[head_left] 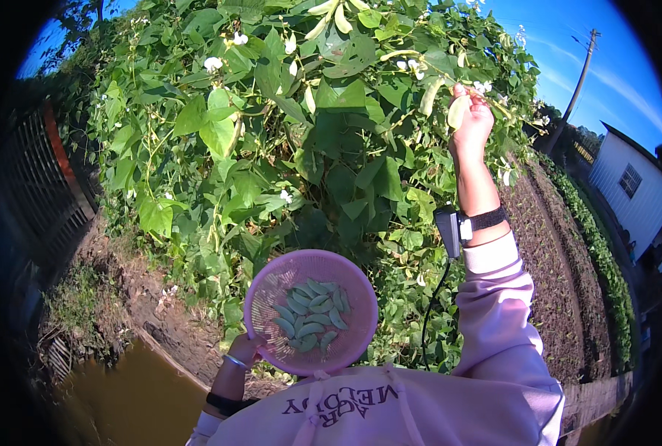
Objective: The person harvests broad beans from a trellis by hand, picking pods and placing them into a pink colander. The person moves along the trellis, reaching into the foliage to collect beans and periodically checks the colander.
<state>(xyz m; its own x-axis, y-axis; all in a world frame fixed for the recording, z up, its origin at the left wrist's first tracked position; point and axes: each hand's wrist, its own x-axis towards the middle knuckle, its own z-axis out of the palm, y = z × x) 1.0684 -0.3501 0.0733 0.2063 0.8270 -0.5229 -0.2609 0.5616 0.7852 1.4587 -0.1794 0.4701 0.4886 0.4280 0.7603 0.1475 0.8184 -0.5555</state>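
My right hand (472,120) is raised at the upper right among the vines, its fingers closed around a pale green bean pod (457,112) near a flowering stem. Just left of it hangs another flat pod (432,96). With my left hand (245,350), low in the picture, I grip the rim of a pink plastic colander (311,257), tilted against my front. Several green bean pods (309,329) lie in its bottom. More pods (342,19) hang at the top middle among leaves and white flowers (212,64).
Dense climbing bean vines (342,167) fill the middle. Brown water (135,396) lies at the lower left beside a dirt bank (163,334). A metal gate (46,184) stands left. Planted soil rows (554,279), a utility pole (579,83) and a white building (626,167) are at the right.
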